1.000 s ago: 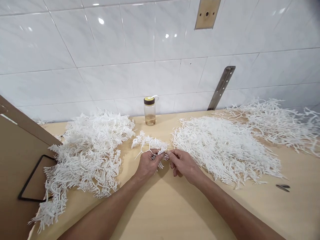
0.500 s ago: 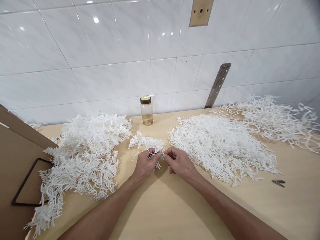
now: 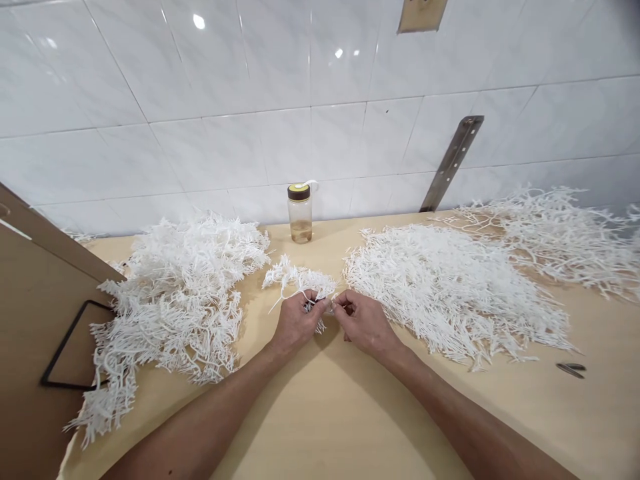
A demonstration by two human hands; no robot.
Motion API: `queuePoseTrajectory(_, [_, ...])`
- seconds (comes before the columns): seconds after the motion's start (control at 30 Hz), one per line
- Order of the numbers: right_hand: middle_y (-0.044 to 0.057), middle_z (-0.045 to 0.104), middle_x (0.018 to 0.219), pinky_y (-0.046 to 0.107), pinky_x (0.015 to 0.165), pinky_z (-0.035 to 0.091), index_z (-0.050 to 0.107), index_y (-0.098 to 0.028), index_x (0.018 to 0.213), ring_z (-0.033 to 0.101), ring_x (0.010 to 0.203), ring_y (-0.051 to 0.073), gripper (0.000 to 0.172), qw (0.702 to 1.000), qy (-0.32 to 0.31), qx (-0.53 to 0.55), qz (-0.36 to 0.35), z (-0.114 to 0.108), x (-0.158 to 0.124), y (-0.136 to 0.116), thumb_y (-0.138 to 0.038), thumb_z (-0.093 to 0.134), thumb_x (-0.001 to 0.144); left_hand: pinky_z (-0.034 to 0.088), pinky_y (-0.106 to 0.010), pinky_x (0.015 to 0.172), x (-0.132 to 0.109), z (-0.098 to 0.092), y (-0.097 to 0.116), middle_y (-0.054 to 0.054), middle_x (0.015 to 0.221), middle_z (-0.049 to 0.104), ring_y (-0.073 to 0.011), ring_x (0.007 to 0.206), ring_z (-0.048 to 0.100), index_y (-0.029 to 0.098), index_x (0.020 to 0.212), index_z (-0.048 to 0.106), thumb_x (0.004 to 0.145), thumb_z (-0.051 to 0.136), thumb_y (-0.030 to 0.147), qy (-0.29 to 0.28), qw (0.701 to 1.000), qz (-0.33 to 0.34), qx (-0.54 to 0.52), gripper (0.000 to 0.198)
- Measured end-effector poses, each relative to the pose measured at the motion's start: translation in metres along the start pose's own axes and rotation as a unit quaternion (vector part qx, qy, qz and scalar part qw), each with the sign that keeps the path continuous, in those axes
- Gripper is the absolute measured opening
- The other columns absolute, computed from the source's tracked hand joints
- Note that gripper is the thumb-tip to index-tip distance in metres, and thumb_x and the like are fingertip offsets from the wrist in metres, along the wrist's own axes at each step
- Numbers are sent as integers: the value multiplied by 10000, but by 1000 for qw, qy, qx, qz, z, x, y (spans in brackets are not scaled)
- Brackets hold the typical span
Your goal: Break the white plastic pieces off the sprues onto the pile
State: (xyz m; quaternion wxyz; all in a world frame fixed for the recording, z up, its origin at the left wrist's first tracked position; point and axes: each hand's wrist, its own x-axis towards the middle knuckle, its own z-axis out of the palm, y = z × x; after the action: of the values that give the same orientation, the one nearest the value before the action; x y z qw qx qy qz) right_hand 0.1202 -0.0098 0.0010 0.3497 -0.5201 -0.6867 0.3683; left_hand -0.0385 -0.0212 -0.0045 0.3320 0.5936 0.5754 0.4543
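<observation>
Near the middle of the table, my left hand (image 3: 299, 320) is closed with thumb and fingers on a white, many-branched sprig (image 3: 300, 279) that looks like plastic. Its feathery tips spread beyond the fingers, toward the back and left, and a few poke out below the hand. Just to the right, my right hand (image 3: 364, 323) is closed in a pinch, its fingertips almost meeting the left thumb. A tiny pale bit shows at that pinch, too small to make out. Part of the sprig is hidden behind the left fingers.
A heap of white sprigs (image 3: 175, 300) lies left, another heap (image 3: 450, 287) right, with looser strands (image 3: 555, 233) behind it. A lidded bottle (image 3: 301, 217) stands near the tiled wall. Small dark snips (image 3: 571, 369) lie at right. A brown panel (image 3: 35, 320) with a black handle borders the left.
The camera view has shifted slightly, so everything sits a little further right. Both hands stay together at the sprig, with only small finger movements.
</observation>
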Motion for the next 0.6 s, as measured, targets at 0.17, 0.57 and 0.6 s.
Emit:
queuePoseTrajectory(0.17, [-1,631,604,265,553,442,629,-208,740,578,532,152,143,993,42,-81,-75,1,0,3,-255,527,828,349,-235,546,-1,0,4,29,567,519,-115,546,444,174,660,606,810,612,384,10,999,3,39,259])
queuePoseTrajectory(0.57, [-22,592,547,259,456,436,528,-220,685,567,410,146,125,996,40,-46,71,-3,8,3,-273,534,797,297,-251,560,-1,-2,-1,44,579,391,-118,582,363,200,624,450,838,573,411,23,999,38,27,324])
queuePoseTrajectory(0.6, [-28,598,545,258,438,443,548,-219,721,567,383,145,118,995,34,-19,91,-6,8,3,-296,534,809,301,-248,562,0,-2,-1,44,579,395,-117,582,368,197,625,466,838,577,434,15,999,26,13,337])
